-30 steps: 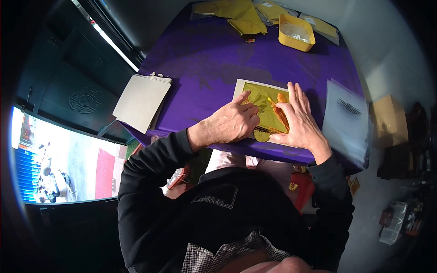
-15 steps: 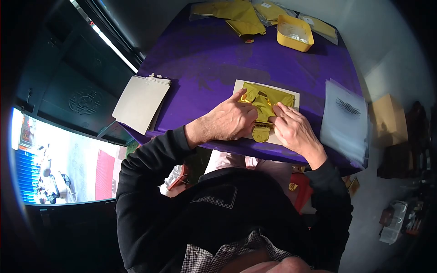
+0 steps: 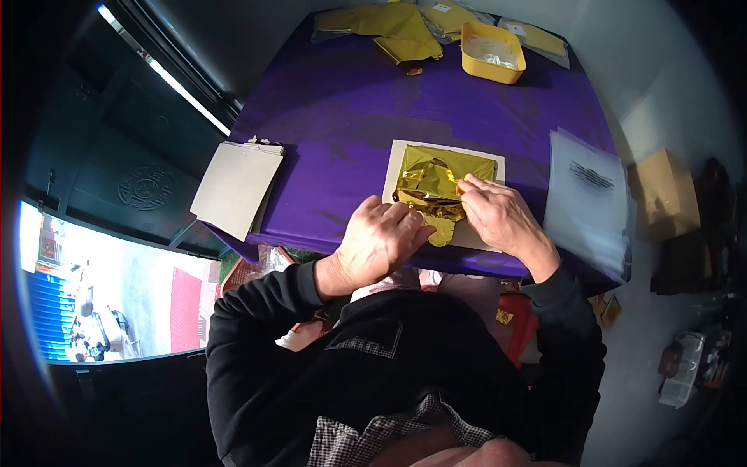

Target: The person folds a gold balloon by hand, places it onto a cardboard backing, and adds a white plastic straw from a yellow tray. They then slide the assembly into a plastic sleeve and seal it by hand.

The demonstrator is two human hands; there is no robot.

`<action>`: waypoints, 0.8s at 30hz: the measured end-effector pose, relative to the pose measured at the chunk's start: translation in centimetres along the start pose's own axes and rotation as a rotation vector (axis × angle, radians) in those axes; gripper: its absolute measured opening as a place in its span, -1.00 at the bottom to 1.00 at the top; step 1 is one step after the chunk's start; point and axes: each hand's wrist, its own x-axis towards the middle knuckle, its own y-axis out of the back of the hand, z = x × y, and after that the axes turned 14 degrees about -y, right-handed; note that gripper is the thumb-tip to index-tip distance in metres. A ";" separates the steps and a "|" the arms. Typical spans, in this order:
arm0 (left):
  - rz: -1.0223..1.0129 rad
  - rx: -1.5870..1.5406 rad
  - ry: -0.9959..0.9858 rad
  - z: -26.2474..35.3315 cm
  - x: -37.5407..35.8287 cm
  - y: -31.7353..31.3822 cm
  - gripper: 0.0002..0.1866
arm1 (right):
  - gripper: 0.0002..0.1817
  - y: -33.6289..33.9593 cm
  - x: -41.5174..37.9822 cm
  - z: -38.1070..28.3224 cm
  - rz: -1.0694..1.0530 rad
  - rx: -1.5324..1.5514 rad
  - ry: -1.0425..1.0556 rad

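Observation:
A shiny gold foil sheet [image 3: 459, 165], crumpled along its near and left parts, lies on a white card [image 3: 397, 159]. A rounded foil flap [image 3: 442, 232] hangs toward the table's near edge. My left hand [image 3: 381, 240] is closed at the foil's near left corner, its fingertips curled over the edge and partly hidden. My right hand [image 3: 504, 219] pinches the foil with thumb and fingers near its right middle.
On the purple table [image 3: 342, 140], pale cards [image 3: 237, 187] are stacked at left and clear plastic sleeves [image 3: 587, 206] at right. Behind are a yellow tub [image 3: 494, 71] and gold packets [image 3: 405, 35]. A cardboard box [image 3: 663, 194] stands beyond the right edge.
My left hand has moved down and left, toward me, from the foil's middle. The foil's left part now bunches up more. My right hand has stayed nearly in place.

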 end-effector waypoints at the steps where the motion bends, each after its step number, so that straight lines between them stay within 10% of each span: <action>1: -0.004 0.001 -0.006 0.0 -0.1 -0.1 -0.81 | -0.86 0.0 0.1 0.1 -0.003 0.008 0.009; 8: -0.250 -0.121 -0.077 1.3 0.5 0.3 -0.38 | -0.87 -0.1 0.1 0.5 -0.007 0.014 0.004; 24: -0.155 -0.175 0.003 0.6 0.9 -1.6 -0.55 | -0.83 -0.5 0.3 0.5 0.112 0.033 0.022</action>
